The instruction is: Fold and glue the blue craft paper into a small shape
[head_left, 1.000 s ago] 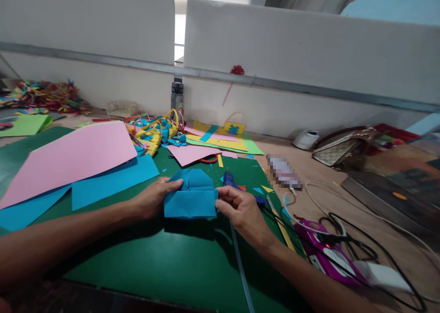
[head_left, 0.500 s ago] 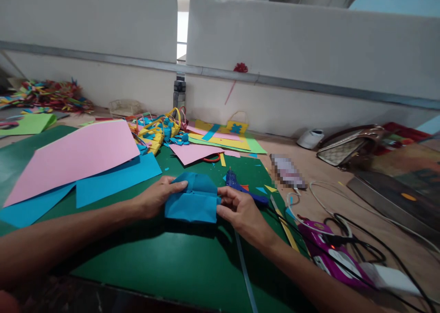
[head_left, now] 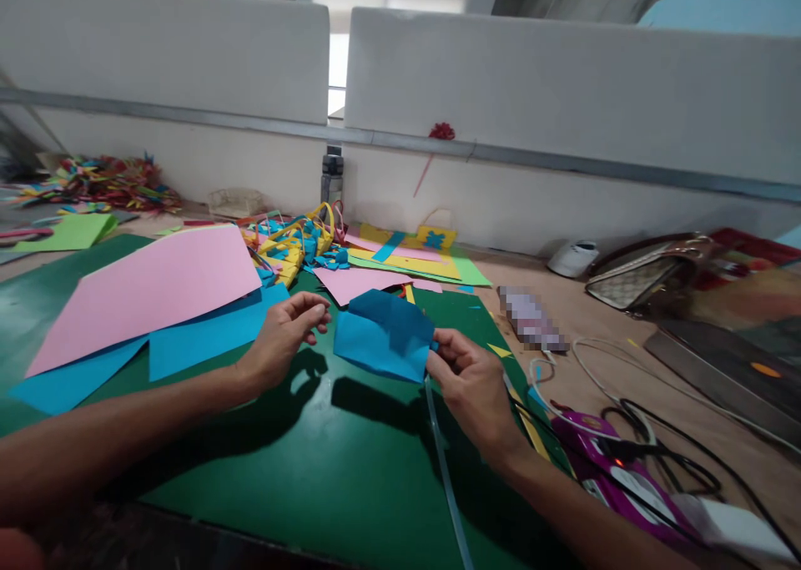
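Observation:
A folded piece of blue paper (head_left: 385, 336), shaped like a small pouch, is held above the green cutting mat (head_left: 269, 478). My right hand (head_left: 472, 386) pinches its right edge between thumb and fingers. To the left of the paper, my left hand (head_left: 284, 340) hovers with loosely bent fingers, holding nothing and not touching it. A long pale translucent strip (head_left: 447, 478) runs from below the paper toward the mat's front edge. The blue glue gun seen earlier is now hidden behind the paper and my right hand.
Pink sheet (head_left: 156, 290) and blue sheets (head_left: 206, 336) lie at left. Woven paper baskets (head_left: 294, 244), a bottle (head_left: 332, 178) and coloured sheets (head_left: 406, 253) stand or lie behind. At right are a phone (head_left: 531, 318), cables, a purple power strip (head_left: 626, 470) and a handbag (head_left: 651, 274).
My left hand has let go of the blue paper and drawn slightly left. The right hand has raised and tilted the paper, moving a little right.

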{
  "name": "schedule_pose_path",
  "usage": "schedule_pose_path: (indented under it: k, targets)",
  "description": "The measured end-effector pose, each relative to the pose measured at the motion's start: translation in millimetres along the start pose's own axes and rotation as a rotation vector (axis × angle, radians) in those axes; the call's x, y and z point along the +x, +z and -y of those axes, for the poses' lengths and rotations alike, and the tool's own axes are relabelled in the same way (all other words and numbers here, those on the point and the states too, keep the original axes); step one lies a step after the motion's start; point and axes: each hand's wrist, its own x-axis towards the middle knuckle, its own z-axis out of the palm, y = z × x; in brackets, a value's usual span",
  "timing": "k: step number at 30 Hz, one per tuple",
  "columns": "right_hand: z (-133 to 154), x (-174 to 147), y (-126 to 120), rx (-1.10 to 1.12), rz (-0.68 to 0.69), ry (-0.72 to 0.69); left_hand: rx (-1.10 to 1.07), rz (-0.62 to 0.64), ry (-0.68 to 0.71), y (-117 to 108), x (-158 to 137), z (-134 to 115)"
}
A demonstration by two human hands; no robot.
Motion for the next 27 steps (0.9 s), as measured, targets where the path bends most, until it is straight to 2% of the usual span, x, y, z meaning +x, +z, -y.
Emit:
schedule_pose_path:
  k: [2, 5, 13, 27]
  targets:
    - [-2, 1, 0, 0.0, -0.018, -0.024, 0.077, 0.004, 0.035, 1, -3, -4]
    - [-5, 1, 0, -0.061, -0.059, -0.058, 0.151, 0.073, 0.006, 3, -10, -7]
    - [-7, -3, -1, -0.301, -0.146, -0.249, 0.126, 0.1, -0.088, 3, -6, 3]
    - [-15, -6, -2, -0.392, -0.11, -0.442, -0.19, 0.151, -0.32, 4, -3, 9]
